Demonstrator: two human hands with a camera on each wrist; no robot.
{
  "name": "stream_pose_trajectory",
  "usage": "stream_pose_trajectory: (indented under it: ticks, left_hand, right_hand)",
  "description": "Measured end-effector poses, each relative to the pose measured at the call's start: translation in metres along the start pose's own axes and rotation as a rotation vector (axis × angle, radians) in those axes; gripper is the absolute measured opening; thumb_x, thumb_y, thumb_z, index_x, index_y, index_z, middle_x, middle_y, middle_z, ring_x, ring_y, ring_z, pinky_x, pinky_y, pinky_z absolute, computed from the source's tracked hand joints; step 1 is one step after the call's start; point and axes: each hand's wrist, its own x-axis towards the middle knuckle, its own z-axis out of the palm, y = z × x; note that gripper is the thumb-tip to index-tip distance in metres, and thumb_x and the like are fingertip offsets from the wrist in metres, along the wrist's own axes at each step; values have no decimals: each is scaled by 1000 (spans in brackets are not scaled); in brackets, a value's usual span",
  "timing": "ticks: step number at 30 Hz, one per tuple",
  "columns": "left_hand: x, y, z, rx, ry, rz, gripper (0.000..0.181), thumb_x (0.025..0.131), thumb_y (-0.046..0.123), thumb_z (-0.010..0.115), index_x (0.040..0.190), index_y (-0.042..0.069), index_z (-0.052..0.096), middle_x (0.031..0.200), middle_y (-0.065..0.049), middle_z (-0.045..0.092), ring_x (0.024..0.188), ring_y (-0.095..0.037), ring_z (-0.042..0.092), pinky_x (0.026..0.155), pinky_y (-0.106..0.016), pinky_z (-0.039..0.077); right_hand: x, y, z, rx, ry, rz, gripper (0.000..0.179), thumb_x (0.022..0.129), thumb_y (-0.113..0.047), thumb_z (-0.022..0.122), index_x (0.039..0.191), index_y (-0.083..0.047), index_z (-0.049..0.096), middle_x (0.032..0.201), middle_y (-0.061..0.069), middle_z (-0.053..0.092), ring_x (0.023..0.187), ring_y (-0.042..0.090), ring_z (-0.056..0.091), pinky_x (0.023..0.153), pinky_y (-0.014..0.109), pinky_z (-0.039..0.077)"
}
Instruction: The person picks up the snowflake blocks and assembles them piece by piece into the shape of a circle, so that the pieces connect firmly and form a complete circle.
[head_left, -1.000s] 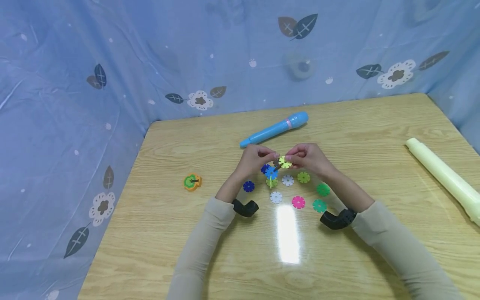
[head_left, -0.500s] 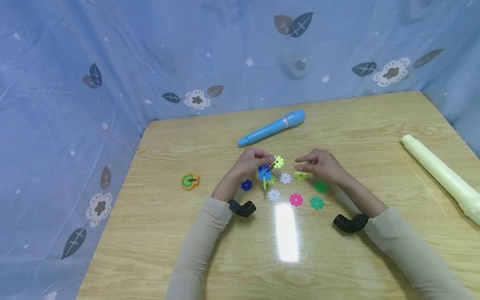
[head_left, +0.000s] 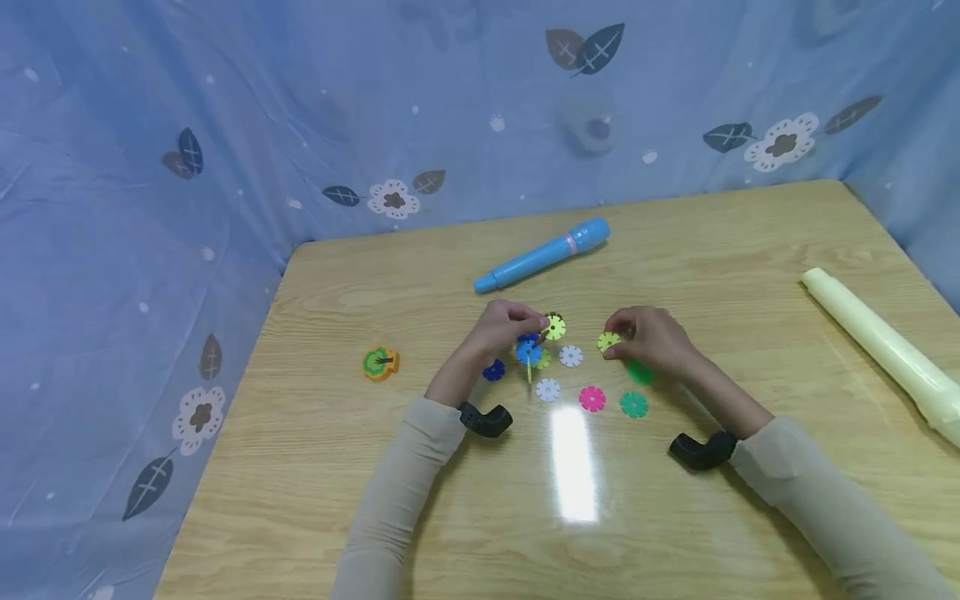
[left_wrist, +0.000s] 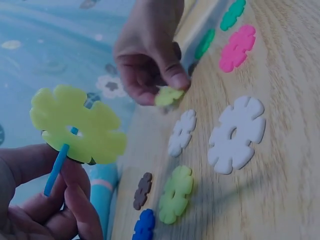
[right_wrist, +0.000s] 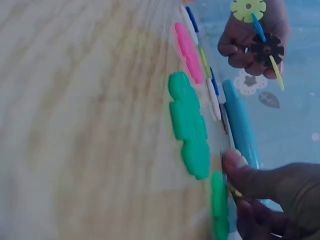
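Note:
My left hand grips several notched plastic discs slotted together: a yellow one, a blue one seen edge-on in the left wrist view, plus a dark brown disc and another yellow one in the right wrist view. Off to the right, my right hand pinches a single yellow-green disc between thumb and fingers. Around the hands, loose discs lie on the table: white, pink, green, dark blue, yellow-green and brown.
Behind the hands lies a blue microphone-shaped object. A pale yellow tube is at the right, and a small orange piece with a tree picture at the left. Patterned blue cloth hangs around the wooden table.
My right hand has let go of the slotted discs, moved right and taken a yellow-green disc from the table. The left hand still holds the slotted discs in about the same place.

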Motion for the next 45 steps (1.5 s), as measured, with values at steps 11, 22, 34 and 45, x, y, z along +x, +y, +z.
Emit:
stream_pose_trajectory:
  ticks: [11, 22, 34, 45]
  left_hand:
    - [0, 4, 6, -16, 10, -35, 25, 86, 20, 64, 99, -1, 69, 110, -10, 66, 102, -17, 57, 84, -26, 46]
    - [-1, 8, 8, -64, 30, -46, 23, 87, 16, 63, 99, -3, 68, 111, -12, 66, 106, -20, 58, 91, -29, 46]
    - [-5, 11, 19, -106, 108, -32, 17, 86, 9, 63, 91, -7, 68, 103, -15, 68, 94, -18, 63, 82, -25, 50]
    - [-7, 12, 4, 384, 192, 438, 18, 80, 24, 71, 90, 9, 74, 88, -1, 72, 83, -11, 61, 74, -20, 47]
  right_hand:
    - [1, -32, -1, 95, 206, -151, 7, 80, -11, 70, 82, -5, 68, 75, 7, 69, 71, 18, 62, 62, 23, 49]
    - [2, -49, 5, -123, 374, -397, 5, 76, -5, 73, 77, -4, 68, 74, 7, 70, 61, 16, 60, 52, 28, 44]
    - [3, -54, 16, -242, 487, -612, 13, 70, 9, 72, 76, 0, 64, 71, 9, 66, 66, 22, 60, 56, 33, 50]
    - [15, -46, 11, -129, 448, -688, 15, 69, 7, 73, 81, -1, 68, 76, 8, 68, 72, 21, 64, 63, 33, 52]
